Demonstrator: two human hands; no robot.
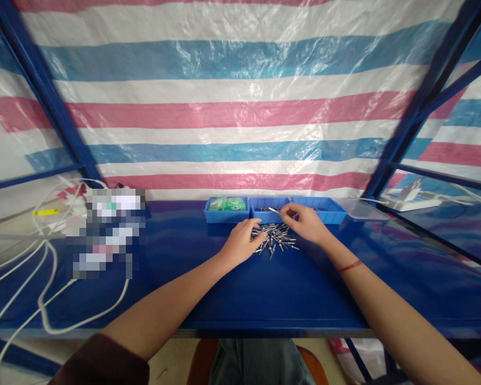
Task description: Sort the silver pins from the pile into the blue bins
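Note:
A loose pile of thin silver pins that look like blind rivets [278,239] lies on the blue tabletop [260,299]. My left hand [244,240] rests at the pile's left side, fingers apart and thumb over the pins; it holds nothing that I can see. Over the front edge of the middle blue bin [269,216], my right hand [302,220] pinches what looks like a blind rivet [274,210], its tip pointing left. More pins show inside that bin. The right hand also partly covers the right blue bin [331,215].
A left blue bin [226,216] holds green plastic packaging [227,203]. Right of the bins lies a clear plastic lid [364,210]. White cables [52,267] and a blurred-out patch [112,230] occupy the left side. A white power strip [412,200] sits at far right, near blue frame posts.

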